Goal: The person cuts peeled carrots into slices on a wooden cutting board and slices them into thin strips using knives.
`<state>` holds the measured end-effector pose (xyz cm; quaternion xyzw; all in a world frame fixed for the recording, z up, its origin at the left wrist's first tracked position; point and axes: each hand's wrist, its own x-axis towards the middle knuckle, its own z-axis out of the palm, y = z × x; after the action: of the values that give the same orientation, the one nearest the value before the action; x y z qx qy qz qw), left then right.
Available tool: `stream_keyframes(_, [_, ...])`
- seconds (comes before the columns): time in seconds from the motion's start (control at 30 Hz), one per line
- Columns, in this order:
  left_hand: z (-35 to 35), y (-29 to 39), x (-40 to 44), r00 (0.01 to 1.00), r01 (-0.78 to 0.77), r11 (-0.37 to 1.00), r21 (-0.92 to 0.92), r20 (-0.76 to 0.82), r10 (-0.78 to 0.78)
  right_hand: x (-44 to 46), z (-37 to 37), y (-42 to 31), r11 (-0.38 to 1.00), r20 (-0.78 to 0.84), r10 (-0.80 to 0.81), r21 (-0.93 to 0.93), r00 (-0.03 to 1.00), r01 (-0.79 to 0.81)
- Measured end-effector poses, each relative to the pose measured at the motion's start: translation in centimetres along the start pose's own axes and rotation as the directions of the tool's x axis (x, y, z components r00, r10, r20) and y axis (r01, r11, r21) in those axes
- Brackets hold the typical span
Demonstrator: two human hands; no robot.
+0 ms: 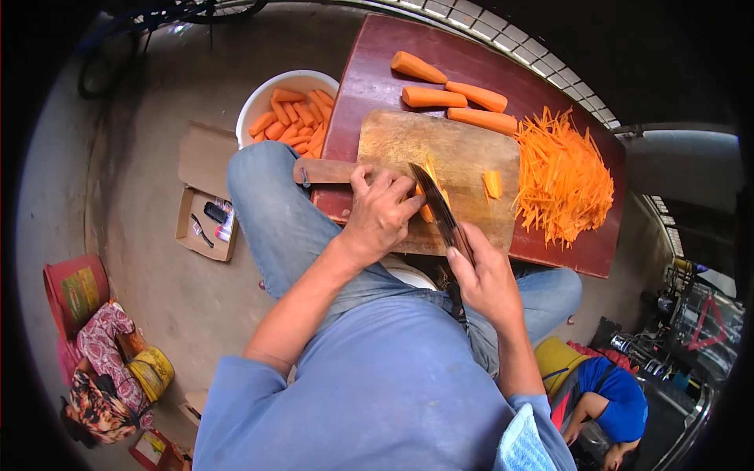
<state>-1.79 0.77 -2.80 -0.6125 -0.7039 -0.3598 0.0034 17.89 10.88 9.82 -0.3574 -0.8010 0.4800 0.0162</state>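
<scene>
The right hand [487,276] is gripping a knife [440,209] and the left hand [381,202] is curling, hold unclear, beside carrot slices [425,213] on the board [390,135], with shredded carrot [564,182] heaped on the desk [367,67] and uncut carrots [434,97] remaining there and in the basin [254,104].

Hands [488,276] and knife [442,210] over cutting board [467,147]

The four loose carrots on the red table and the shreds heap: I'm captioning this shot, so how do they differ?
The carrots are thick, tapering pieces; the shreds are thin strips. The carrots lie separately distinguishable beyond the cutting board; the shreds form one tangled heap by its right edge. The heap covers more of the table than the four carrots. Both are orange.
</scene>
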Motion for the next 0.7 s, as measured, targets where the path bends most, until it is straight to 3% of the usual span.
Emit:
stream_keyframes(0.13, [0.1, -0.1, 0.0, 1.000, 0.002, 1.000, -0.009, -0.007, -0.002, 0.8, 1.6, 1.8, 0.995, -0.063, -0.096, -0.021, 0.993, 0.095])
stream_keyframes(0.43, [0.2, -0.1, -0.1, 1.000, 0.015, 1.000, 0.002, -0.008, -0.015, -0.2, 1.0, 0.7, 0.999, -0.010, -0.032, -0.043, 0.999, 0.032])
stream_keyframes(0.57, [0.1, 0.0, 0.0, 1.000, 0.008, 1.000, 0.009, -0.003, -0.008, 2.0, 2.3, 1.5, 0.983, -0.073, -0.169, -0.082, 0.983, 0.163])
stream_keyframes(0.7, [0.1, 0.1, 0.1, 1.000, 0.000, 1.000, 0.000, -0.026, 0.000, 0.1, 0.2, 0.1, 1.000, 0.010, -0.003, -0.012, 1.000, 0.003])
